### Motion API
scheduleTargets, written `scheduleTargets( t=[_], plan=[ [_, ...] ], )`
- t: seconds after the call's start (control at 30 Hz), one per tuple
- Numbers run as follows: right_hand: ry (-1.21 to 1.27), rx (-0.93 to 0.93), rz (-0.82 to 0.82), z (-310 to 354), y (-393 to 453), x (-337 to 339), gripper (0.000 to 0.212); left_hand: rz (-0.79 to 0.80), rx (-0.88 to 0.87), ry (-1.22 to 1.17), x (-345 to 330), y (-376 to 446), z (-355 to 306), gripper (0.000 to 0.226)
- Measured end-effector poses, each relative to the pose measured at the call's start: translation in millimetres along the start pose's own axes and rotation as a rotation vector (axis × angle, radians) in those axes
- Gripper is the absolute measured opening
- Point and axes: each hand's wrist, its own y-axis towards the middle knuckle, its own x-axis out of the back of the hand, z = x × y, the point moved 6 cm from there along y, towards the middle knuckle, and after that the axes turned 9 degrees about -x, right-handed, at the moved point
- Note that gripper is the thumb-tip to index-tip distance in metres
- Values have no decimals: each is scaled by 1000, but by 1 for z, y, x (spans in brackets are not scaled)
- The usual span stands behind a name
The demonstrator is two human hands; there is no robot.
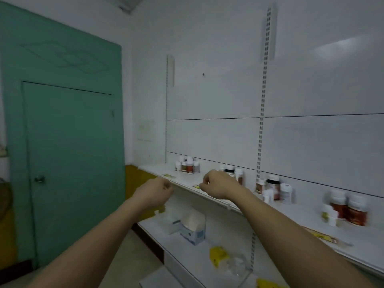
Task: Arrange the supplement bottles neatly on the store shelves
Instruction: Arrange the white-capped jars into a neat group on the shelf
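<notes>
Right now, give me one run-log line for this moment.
left hand: loosely closed, holding nothing seen | right hand: same, at shelf edge | bottles: four clusters, upright | lower shelf: box

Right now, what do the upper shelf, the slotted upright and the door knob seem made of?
Upper shelf: probably white-painted metal or laminate; smooth, thin-edged, faint sheen. Slotted upright: likely painted metal, going by its evenly punched slots. Door knob: apparently polished metal, silvery with a highlight, on the green door.
</notes>
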Motion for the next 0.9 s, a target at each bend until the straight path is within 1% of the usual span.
scheduleTargets(
  t=[0.1, 0.17, 0.27, 0.37, 0.63, 0.8, 0.9],
  plan=[
    [-7, 27, 11, 50, 35, -21, 22, -7, 18, -3, 23, 11, 59, 32],
    [-12, 25, 12, 74, 58, -35, 24, 23, 3, -31, 30, 22, 87, 30],
    [-25, 6, 13, 101, 90, -57, 27, 72, -26, -64, 27, 41, 118, 30],
    [-45, -7, 33, 118, 124, -82, 22, 59, -30, -61, 24, 63, 145, 32],
    [24, -25, 64, 137, 230, -137, 30, 70, -30, -20, 1, 150, 215, 40],
    [123, -57, 52, 123, 316, -172, 30, 95, -37, -12, -29, 225, 255, 42],
    [161, -78, 82, 112, 368, -194, 30, 112, -51, 5, -43, 273, 274, 41]
  ],
)
